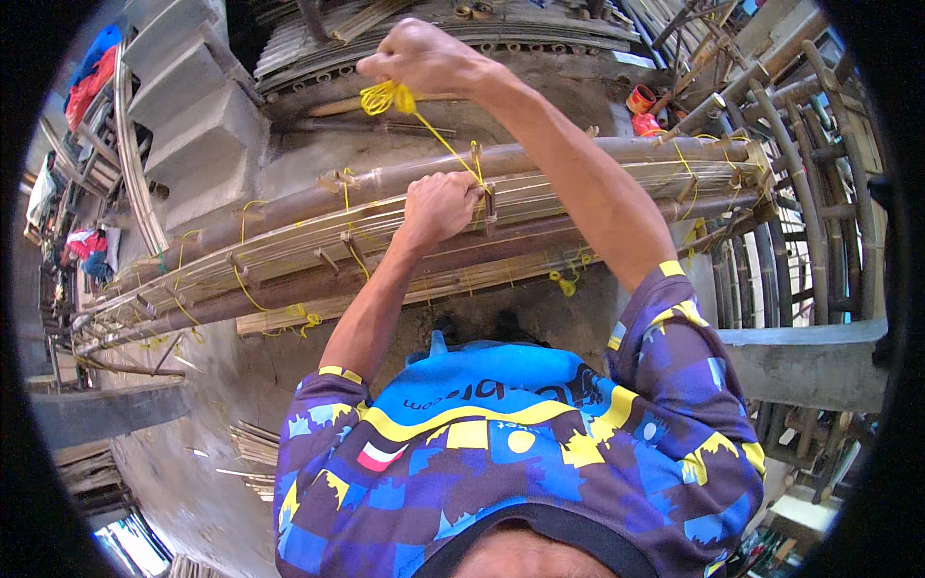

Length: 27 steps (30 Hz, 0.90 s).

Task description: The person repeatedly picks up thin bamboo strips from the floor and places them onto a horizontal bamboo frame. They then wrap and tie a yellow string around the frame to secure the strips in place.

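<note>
A long bamboo frame (568, 223) runs across in front of me, with thin split bamboo strips (568, 183) lying lengthwise between its two thick poles. My right hand (424, 56) is raised beyond the frame, closed on a looped bundle of yellow cord (387, 97). From the bundle the cord stretches taut down to the frame. There my left hand (441, 207) is closed over the strips, its fingertips pinching at the cord beside a short wooden peg (489, 204). Its palm side is hidden.
More yellow cord bundles (565, 281) hang along the frame's near side. Concrete steps (207, 135) rise at the far left. Bamboo poles and a rack (819, 193) stand at the right. A red can (640, 98) sits beyond the frame, near stacked bamboo (540, 40).
</note>
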Motion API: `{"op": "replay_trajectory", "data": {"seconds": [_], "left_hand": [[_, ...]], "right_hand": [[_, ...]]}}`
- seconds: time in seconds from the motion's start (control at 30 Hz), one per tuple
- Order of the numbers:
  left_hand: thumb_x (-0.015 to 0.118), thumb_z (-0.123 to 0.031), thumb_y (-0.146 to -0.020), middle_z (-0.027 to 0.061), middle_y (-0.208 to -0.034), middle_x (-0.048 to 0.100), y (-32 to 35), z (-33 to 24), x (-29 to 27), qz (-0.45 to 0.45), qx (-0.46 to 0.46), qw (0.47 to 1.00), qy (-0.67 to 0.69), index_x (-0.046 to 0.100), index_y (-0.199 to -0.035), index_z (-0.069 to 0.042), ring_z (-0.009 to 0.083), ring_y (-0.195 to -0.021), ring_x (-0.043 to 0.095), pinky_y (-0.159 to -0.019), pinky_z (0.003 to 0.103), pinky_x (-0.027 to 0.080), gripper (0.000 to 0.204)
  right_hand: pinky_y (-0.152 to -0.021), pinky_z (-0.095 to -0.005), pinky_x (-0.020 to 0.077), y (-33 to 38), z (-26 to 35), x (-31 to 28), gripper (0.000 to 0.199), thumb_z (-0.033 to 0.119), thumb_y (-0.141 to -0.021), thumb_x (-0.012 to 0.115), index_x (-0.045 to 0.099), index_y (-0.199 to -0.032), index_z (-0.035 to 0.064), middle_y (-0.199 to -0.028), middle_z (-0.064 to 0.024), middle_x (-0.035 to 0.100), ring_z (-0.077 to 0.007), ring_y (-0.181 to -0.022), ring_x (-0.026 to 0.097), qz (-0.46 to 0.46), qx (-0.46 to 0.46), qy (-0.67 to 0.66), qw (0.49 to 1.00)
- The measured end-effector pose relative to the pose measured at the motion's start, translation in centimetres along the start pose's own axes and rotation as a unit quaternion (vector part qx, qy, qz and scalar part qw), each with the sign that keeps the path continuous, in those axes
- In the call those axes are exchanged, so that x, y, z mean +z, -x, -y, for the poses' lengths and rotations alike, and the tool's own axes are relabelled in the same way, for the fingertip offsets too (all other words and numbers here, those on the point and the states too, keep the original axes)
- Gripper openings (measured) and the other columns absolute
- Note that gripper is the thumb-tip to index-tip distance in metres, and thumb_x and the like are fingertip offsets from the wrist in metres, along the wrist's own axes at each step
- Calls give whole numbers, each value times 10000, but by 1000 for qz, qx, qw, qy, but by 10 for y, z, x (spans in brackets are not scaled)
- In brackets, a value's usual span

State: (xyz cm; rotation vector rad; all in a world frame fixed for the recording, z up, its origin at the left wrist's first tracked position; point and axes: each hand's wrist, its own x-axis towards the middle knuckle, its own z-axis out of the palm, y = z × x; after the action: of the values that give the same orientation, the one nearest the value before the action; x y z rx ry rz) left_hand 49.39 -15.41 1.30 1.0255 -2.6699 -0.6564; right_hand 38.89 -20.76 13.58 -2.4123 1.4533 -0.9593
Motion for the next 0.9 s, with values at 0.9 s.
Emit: {"op": "replay_trajectory", "data": {"seconds": [0.9], "left_hand": [[382, -251, -842, 93, -656, 611, -73, 11, -20, -114, 54, 973, 191, 645, -691, -128, 233, -619, 588, -603, 382, 455, 328]], "right_hand": [[-630, -408, 429, 190, 18, 71, 159, 205, -789, 525, 509, -754, 50, -651, -159, 554, -347, -665, 554, 196, 59, -58, 977]]}}
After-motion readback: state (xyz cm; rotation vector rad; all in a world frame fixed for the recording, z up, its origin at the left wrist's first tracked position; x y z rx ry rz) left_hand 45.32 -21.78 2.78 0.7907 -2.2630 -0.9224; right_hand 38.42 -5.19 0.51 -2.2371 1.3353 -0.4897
